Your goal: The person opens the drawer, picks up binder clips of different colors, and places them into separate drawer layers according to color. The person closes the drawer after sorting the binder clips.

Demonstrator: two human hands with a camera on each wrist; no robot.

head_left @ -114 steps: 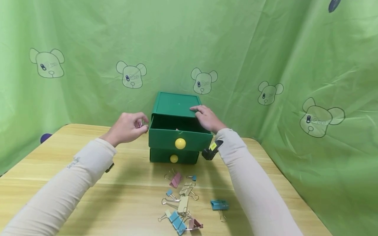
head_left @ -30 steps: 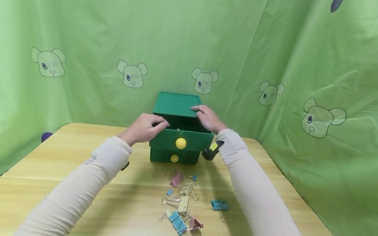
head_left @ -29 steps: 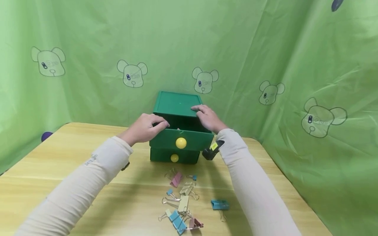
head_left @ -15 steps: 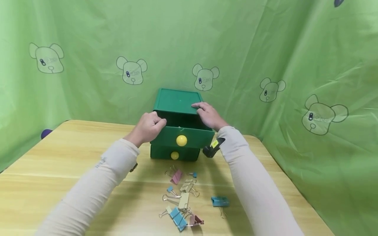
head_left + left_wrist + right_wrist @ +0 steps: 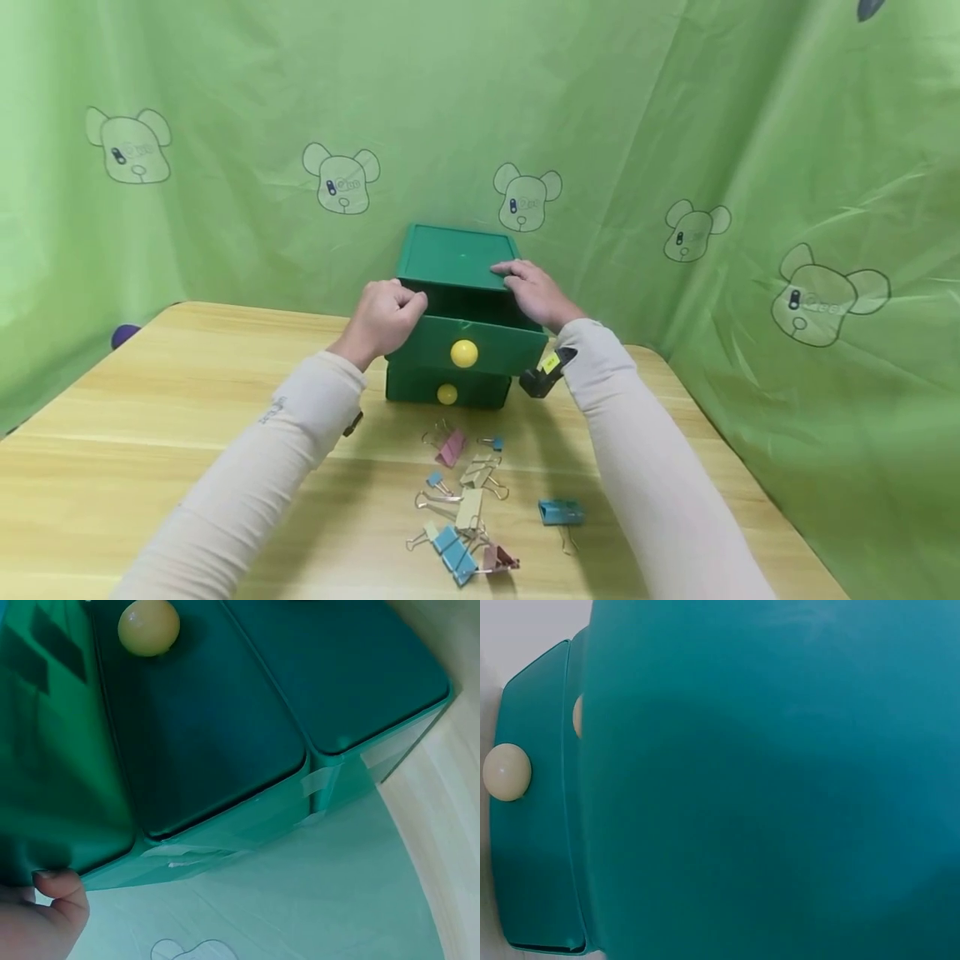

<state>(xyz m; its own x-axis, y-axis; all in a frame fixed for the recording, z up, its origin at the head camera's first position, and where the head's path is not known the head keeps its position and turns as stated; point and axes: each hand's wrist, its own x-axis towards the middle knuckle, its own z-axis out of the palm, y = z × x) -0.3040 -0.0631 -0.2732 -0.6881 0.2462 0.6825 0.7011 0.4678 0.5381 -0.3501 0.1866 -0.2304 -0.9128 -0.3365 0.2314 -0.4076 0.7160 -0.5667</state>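
Observation:
At the back of the table stands a green chest (image 5: 461,258) whose top drawer (image 5: 495,350) is pulled out. Its yellow knob (image 5: 464,353) faces forward. My left hand (image 5: 381,321) has its fingers curled at the drawer's left wall and seems to grip it; in the left wrist view its fingertips (image 5: 60,885) meet the green edge. Anything inside that fist is hidden. My right hand (image 5: 536,296) lies at the chest's right front corner, index finger straight on the top. In the right wrist view, a near green panel (image 5: 772,787) hides that hand.
In front of the chest several binder clips lie on the wooden table (image 5: 210,375): a pink clip (image 5: 451,448), cream and blue ones, and a blue clip (image 5: 561,512) apart at right. The lower drawers (image 5: 217,727) are closed. A green curtain (image 5: 427,92) hangs behind.
Holding a small clip with silver wires beside the chest, my left hand reached over the open drawer, then drew back and curled at its left wall. My right hand stayed put.

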